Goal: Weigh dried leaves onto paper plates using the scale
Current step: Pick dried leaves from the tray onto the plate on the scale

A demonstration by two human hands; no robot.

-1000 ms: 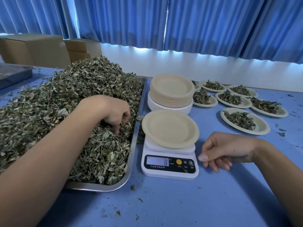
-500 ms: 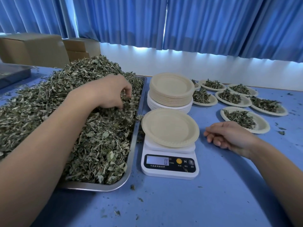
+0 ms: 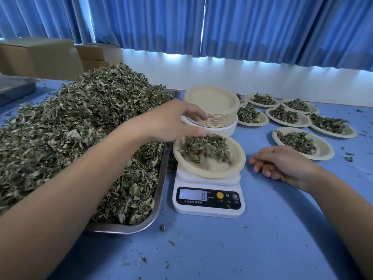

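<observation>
The left hand [image 3: 175, 122] hovers over the paper plate [image 3: 239, 158] on the scale [image 3: 207, 207], fingers spread and gripping nothing. Blurred dried leaves [image 3: 203, 148] lie in the plate just under its fingertips. The scale, near the counter's [image 3: 222, 249] front edge, reads 0. The right hand [image 3: 282, 164] rests on the counter just beside the scale, fingers loosely curled and empty. A heaped metal tray [image 3: 159, 190] fills the counter's left side. A stack of plates [image 3: 212, 104] stands behind the scale, and filled plates [image 3: 325, 152] sit towards the far right corner.
</observation>
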